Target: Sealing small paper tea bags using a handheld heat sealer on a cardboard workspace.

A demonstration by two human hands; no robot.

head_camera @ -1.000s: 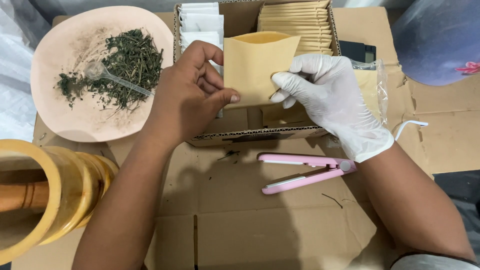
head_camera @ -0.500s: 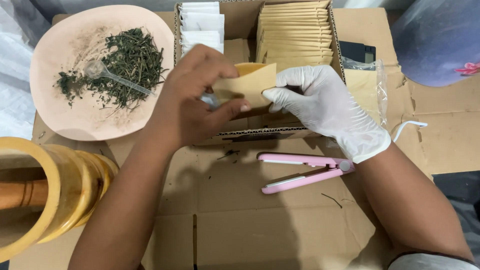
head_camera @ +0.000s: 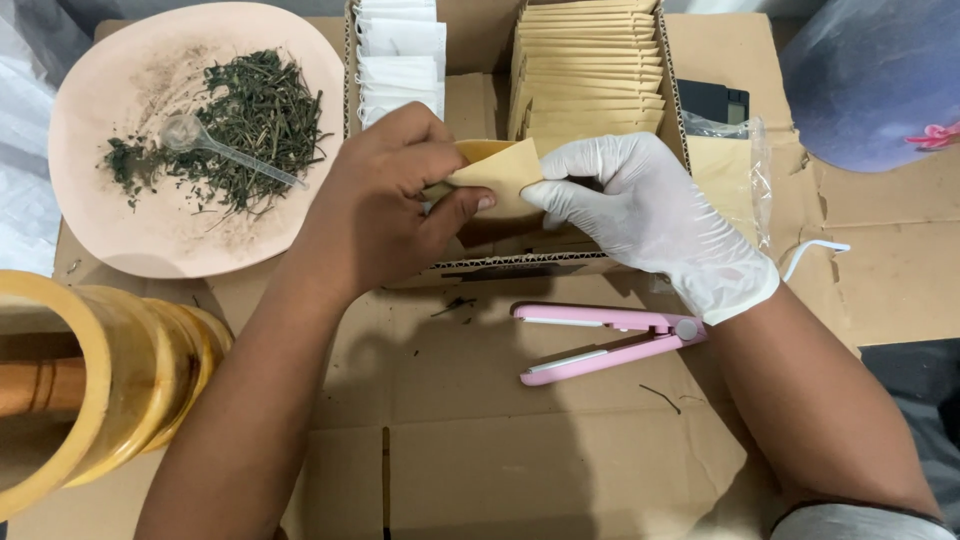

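My bare left hand and my right hand, in a white glove, both pinch a small tan paper pouch above a cardboard box. The pouch is tilted flat, its mouth turned toward my left hand, whose fingers reach into it. Inside the box, a row of white sachets stands at the left and a stack of tan pouches at the right.
A pink plate with dried green herbs and a clear plastic spoon lies at the upper left. A wooden mortar with pestle is at the left edge. A pink heat sealer lies on flattened cardboard. A bluish bag sits at the upper right.
The pouch has been lowered and turned from upright to nearly flat. My left fingers have moved into its mouth, and my right hand now grips its right edge.
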